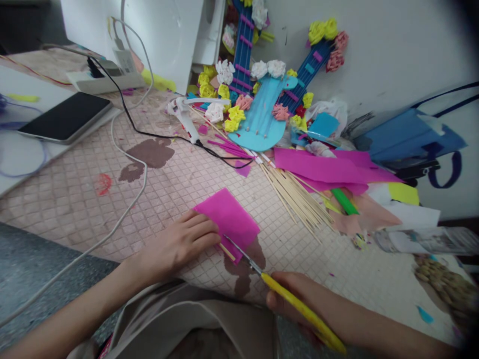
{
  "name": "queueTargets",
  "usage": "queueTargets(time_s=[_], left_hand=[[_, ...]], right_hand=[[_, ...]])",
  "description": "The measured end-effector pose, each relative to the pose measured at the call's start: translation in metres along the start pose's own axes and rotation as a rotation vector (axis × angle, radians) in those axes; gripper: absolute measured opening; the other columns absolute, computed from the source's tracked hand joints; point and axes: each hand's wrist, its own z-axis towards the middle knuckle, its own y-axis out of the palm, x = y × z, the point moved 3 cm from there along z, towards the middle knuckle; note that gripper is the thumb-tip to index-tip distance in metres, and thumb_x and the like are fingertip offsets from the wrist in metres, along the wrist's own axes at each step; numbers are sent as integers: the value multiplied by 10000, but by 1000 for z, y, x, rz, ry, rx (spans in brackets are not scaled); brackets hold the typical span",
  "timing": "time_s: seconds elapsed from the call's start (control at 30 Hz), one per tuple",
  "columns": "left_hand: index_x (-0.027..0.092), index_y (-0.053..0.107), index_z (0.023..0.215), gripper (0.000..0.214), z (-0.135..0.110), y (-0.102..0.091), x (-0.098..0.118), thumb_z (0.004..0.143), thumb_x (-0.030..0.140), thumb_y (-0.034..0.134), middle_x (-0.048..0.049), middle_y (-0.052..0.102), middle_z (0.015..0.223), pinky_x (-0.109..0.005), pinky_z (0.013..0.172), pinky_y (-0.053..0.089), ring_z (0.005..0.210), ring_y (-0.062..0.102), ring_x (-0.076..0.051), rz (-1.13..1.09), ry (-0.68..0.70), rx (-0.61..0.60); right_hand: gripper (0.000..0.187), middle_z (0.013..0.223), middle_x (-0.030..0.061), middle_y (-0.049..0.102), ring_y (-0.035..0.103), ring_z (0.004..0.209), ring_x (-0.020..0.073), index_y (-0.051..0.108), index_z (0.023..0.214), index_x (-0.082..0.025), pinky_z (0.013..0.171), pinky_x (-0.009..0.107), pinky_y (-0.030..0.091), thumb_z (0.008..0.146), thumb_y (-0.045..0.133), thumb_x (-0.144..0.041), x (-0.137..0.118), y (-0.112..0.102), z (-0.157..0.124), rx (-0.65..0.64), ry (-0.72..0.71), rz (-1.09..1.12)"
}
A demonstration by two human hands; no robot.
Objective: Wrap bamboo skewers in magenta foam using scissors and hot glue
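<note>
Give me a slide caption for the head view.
Left hand on pink paper, right hand holding yellow-handled scissors to it.

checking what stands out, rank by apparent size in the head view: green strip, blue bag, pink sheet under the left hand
1. Blue bag
2. Pink sheet, partly covered by the left hand
3. Green strip

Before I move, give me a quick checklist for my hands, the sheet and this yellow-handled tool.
1. Left hand on the pink sheet: ok, fingers over its left side.
2. Right hand gripping the yellow-handled tool: ok.
3. Tool's tip well away from left fingers: not ok, it looks close beside them.
4. Thin stick secured to the sheet: cannot tell.
5. Phone off the sheet: ok.
</note>
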Motion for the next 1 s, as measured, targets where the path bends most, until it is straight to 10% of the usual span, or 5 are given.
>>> queueTargets(time_s=[1.0], left_hand=[[145,578,1108,304,-14,-6,6,989,138,298,-82,685,1012,-374,920,445,969,571,-189,103,63,200]], right_hand=[[622,576,-71,431,386,356,29,478,907,-172,339,135,321,841,270,-754,-21,-7,18,-133,-53,-93]])
